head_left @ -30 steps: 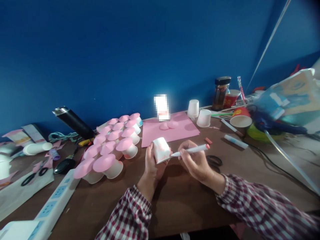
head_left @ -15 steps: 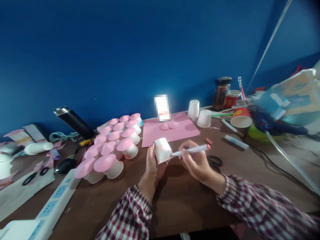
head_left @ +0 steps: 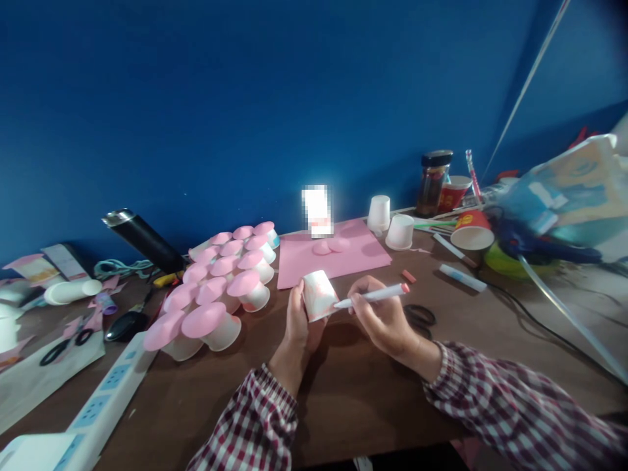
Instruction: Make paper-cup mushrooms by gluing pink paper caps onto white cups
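Observation:
Tilted in my left hand is a white paper cup with faint reddish marks on its side. The fingers wrap round its left side and underneath. My right hand pinches a white marker with a red end, its tip at the cup's right edge. Whether the tip touches the cup I cannot tell. Behind the cup lies a pink sheet with small pink paper pieces on it. A red marker cap rests on the table right of the sheet.
Several cups with pink paper tops stand in rows at left. Two plain white cups stand upside down at back right. Black scissors lie beyond my right wrist. A power strip crosses the left; a black flask leans behind.
The marker tip has shifted very slightly against the cup's edge. Both hands keep nearly the same place, and the whole view has moved a little.

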### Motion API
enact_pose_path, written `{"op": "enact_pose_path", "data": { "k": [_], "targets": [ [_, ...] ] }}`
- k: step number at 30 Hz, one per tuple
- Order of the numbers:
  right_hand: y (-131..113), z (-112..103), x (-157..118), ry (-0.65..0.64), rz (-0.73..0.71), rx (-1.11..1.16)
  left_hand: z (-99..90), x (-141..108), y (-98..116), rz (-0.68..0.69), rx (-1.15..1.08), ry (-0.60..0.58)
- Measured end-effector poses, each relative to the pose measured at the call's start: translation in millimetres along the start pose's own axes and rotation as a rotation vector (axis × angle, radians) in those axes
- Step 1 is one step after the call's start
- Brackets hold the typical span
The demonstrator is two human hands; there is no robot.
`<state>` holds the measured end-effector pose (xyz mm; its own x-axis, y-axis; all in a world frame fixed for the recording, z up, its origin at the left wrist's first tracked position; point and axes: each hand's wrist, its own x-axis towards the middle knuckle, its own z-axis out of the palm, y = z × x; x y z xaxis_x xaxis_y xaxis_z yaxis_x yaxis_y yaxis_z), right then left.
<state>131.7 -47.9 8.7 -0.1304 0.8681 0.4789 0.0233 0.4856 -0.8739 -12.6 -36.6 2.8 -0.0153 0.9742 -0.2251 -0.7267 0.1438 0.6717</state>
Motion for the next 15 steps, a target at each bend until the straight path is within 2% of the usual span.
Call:
{"op": "enact_pose_path", "data": {
  "k": [7, 12, 15],
  "targets": [
    [3.3, -0.1, -0.4, -0.009, -0.003, -0.043, 2.7, -1.1, -0.8, 0.055, 0.02, 0.011],
    [2.7, -1.5, 4.5, 0.109, -0.029, -0.105, 3.1, -0.5, 0.9, 0.065, 0.004, 0.022],
    [-0.1, -2.2, 6.9, 0.093, -0.071, -0.137, 4.5, -0.7, 2.3, 0.089, 0.01, 0.053]
  ]
}}
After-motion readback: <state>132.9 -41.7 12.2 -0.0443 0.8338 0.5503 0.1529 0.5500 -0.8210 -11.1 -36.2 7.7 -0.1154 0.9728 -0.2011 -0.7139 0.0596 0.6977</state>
